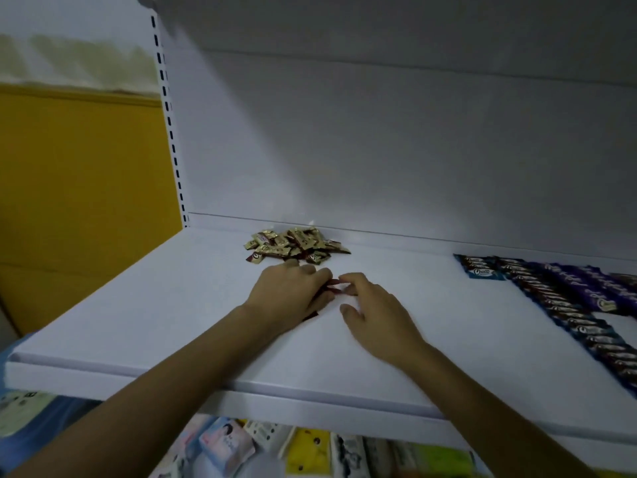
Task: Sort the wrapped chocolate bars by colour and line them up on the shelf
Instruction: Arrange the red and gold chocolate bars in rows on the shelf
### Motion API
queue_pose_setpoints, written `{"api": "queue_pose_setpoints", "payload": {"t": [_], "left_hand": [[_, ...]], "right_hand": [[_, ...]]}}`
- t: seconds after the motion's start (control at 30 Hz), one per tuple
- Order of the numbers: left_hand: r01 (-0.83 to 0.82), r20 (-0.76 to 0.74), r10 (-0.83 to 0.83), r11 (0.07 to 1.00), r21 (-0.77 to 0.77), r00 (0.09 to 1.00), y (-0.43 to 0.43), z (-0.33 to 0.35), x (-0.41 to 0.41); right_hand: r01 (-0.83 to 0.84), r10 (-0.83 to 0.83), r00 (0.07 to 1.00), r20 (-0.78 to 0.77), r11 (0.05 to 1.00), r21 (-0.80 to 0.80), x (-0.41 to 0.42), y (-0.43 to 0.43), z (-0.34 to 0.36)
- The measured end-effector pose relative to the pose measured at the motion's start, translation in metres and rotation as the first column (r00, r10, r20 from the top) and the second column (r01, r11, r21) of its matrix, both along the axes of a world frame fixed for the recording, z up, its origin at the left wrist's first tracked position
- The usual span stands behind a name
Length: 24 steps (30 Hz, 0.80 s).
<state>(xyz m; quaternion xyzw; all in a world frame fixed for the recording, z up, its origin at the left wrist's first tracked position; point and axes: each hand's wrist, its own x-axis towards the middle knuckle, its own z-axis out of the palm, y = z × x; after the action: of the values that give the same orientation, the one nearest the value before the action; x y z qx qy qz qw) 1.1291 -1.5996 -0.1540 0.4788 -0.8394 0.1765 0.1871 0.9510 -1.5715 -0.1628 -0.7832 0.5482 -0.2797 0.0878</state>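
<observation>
Two hands meet in the middle of the white shelf [138, 326]. The left hand [287, 294] has its fingers curled over a small clutch of red bars [332, 288], gripping them low against the board. The right hand [375, 315] comes in from the other side, forefinger tip touching the same red wrappers, thumb held apart; whether it pinches them, I cannot tell. One dark wrapper corner [310, 317] pokes out under the left palm. Just beyond the grip, by the back wall, lies a loose pile of gold and red bars [296, 244], just beside the left fingertips. Well off to the right of the grip run tidy rows: blue bars [565, 312], then purple bars [593, 288] farther right. Below the grip, under the shelf edge, colourful packets [306, 450] show.
</observation>
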Motion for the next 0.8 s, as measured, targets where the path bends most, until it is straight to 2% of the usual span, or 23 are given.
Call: {"api": "queue_pose_setpoints", "payload": {"t": [0.07,0.1,0.13,0.23,0.3,0.37,0.63,0.8], "left_hand": [[-0.010,-0.001,0.010,1.000,-0.015,1.000,0.004,-0.003,0.000],[-0.001,-0.035,0.001,1.000,-0.014,0.999,0.008,-0.005,0.001],[0.020,-0.076,-0.020,1.000,-0.011,0.997,0.012,-0.006,0.003],[0.057,-0.241,-0.036,0.995,0.082,0.970,0.016,-0.006,0.004],[0.083,-0.318,-0.015,0.976,0.201,0.948,0.012,-0.007,0.005],[0.108,-0.332,-0.013,0.957,0.268,0.943,0.011,-0.007,0.005],[0.070,-0.273,-0.002,0.968,0.241,0.962,0.016,-0.003,0.004],[0.058,-0.277,0.010,0.970,0.237,0.961,0.018,-0.005,0.003]], "right_hand": [[-0.029,0.000,0.972,0.236,0.992,0.120,-0.007,-0.005,0.000],[-0.047,0.007,0.961,0.277,0.989,0.138,-0.008,-0.005,0.001],[-0.062,0.029,0.969,0.245,0.990,0.127,-0.007,-0.004,0.002],[-0.084,0.085,0.996,-0.008,0.995,0.061,-0.003,-0.002,0.000],[-0.083,0.089,0.992,-0.087,0.994,0.065,-0.003,-0.004,-0.001],[-0.077,0.087,0.988,-0.129,0.994,0.083,-0.003,-0.005,-0.002],[-0.075,0.086,0.986,-0.144,0.994,0.084,-0.001,0.000,0.001],[-0.073,0.080,0.994,-0.068,0.993,0.092,0.000,0.002,0.005]]}}
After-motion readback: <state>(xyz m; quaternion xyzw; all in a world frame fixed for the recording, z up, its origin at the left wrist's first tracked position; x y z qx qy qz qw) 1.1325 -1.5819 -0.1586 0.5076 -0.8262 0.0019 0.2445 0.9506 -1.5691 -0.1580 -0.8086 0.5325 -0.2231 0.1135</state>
